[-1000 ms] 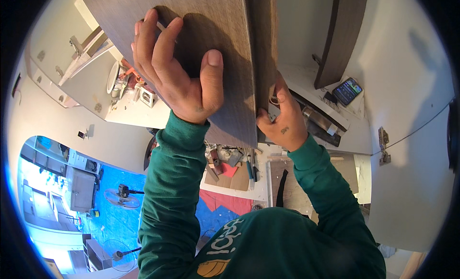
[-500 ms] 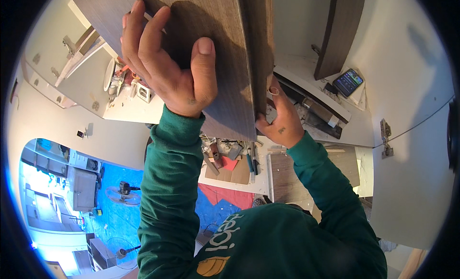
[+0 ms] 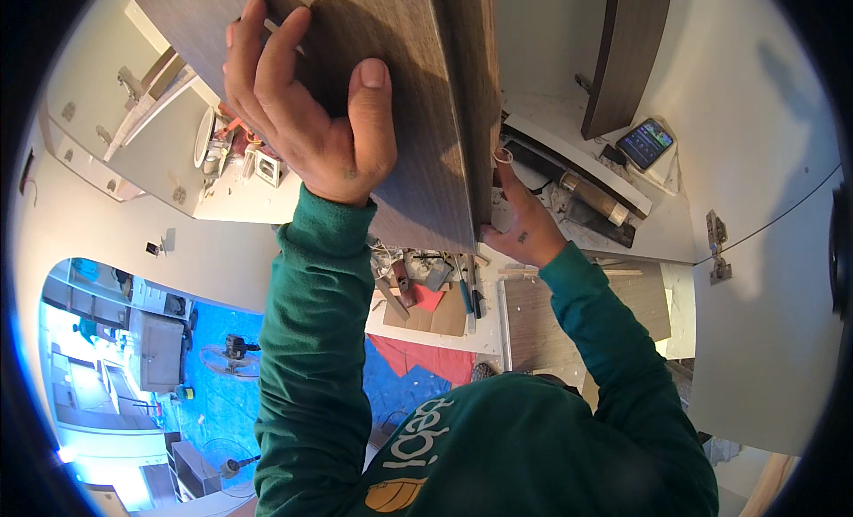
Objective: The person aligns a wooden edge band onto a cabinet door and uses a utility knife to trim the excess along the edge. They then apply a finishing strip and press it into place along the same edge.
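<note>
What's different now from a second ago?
The board shifted a little left, the left hand with it, showing more of the wooden-handled tool. Nothing new was grabbed or let go. The right hand stayed by the board's edge; the phone stayed put.

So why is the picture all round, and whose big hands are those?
There's no robot here: these are a person's own bare hands, in green sleeves. The person wears a wide fisheye camera on their head, looking down, which makes the picture round and bendy. The left hand is spread over a brown board; the right hand is at the board's edge. I can't tell how firmly they hold it. On the white shelf to the right is a device with a lit screen. Lower down, cardboard with a red piece lies on a white surface.
</note>
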